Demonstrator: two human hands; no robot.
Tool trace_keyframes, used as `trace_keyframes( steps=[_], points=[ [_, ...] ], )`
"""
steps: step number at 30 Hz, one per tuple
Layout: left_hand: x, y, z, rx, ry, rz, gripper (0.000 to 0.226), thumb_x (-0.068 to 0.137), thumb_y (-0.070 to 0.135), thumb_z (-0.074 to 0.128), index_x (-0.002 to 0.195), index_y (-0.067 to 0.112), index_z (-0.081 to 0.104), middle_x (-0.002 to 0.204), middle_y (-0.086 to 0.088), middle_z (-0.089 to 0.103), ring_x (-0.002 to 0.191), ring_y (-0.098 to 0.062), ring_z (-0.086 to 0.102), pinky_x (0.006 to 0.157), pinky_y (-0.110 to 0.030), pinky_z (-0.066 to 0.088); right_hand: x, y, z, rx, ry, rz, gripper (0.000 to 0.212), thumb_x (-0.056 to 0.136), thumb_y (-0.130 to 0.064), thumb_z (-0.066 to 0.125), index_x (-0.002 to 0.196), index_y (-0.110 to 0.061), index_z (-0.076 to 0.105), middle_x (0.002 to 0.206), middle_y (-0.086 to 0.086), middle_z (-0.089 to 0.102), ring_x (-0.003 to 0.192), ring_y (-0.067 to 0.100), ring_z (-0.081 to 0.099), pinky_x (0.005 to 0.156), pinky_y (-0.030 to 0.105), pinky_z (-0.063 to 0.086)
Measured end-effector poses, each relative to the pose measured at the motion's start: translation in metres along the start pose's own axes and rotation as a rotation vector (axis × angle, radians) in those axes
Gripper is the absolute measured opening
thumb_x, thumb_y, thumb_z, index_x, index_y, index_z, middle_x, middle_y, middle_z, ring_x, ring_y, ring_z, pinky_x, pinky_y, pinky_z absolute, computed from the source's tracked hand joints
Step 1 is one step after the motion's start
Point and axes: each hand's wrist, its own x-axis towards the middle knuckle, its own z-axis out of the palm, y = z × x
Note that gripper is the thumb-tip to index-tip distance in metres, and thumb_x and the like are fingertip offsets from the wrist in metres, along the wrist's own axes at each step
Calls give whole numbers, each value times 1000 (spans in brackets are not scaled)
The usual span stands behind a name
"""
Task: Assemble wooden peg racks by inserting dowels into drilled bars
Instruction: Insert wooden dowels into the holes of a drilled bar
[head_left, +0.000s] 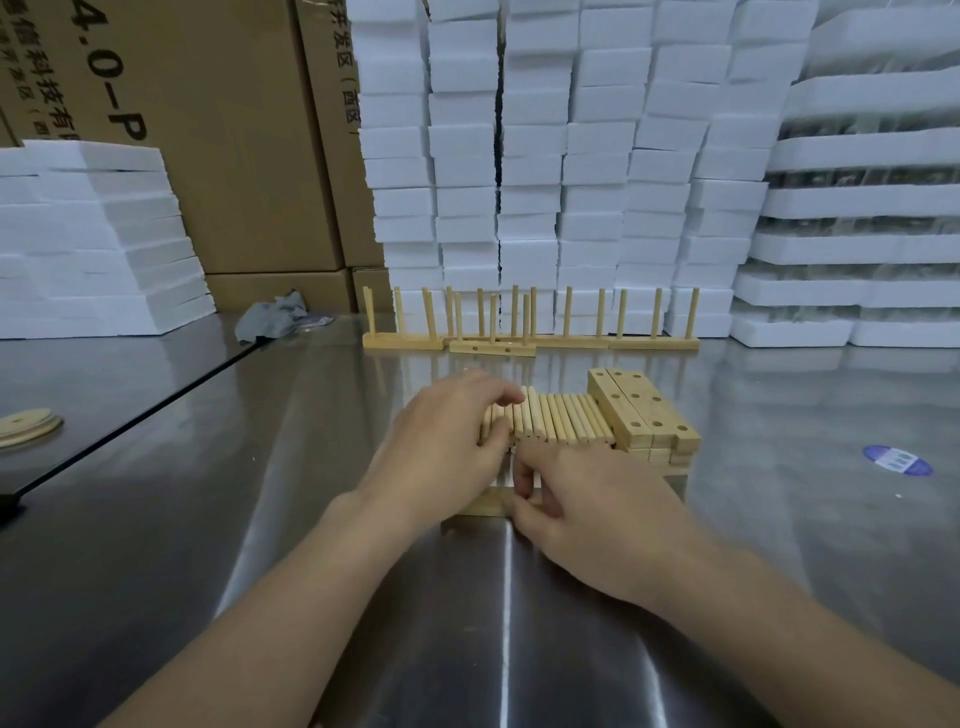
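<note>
The shiny steel desk (208, 519) lies open near and left; white foam blocks (540, 156) wall the back. A row of pale round wooden dowels (566, 421) lies mid-desk, touching stacked drilled wooden bars (644, 415). The left hand (447, 441) arches over them, its grip unclear. The right hand (587, 509), fingers curled, pinches a flat pale wooden bar (485, 503).
</note>
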Motion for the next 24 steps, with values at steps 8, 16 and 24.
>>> trace_keyframes(
  steps=[8,16,24],
  points=[
    [4,-12,4,343,-76,49,33,98,48,70,128,35,74,123,14,73,124,-13,60,112,-37,37,0,3,1,12,17,3,20,98,-56,55,95,-37,51,71,-11,58,71,6,55,66,35,53],
    [5,1,-10,225,362,-3,16,101,41,69,107,34,81,102,18,78,99,-6,69,92,-36,45,1,6,1,22,29,10,20,98,-57,55,94,-38,50,69,-10,61,67,4,57,57,29,42],
    [13,1,-23,-525,298,-243,25,106,33,64,89,28,81,88,13,77,92,-3,68,86,-32,53,11,14,2,577,266,265,20,95,-58,66,99,-38,62,70,-16,65,59,3,59,57,28,43]
  ],
)
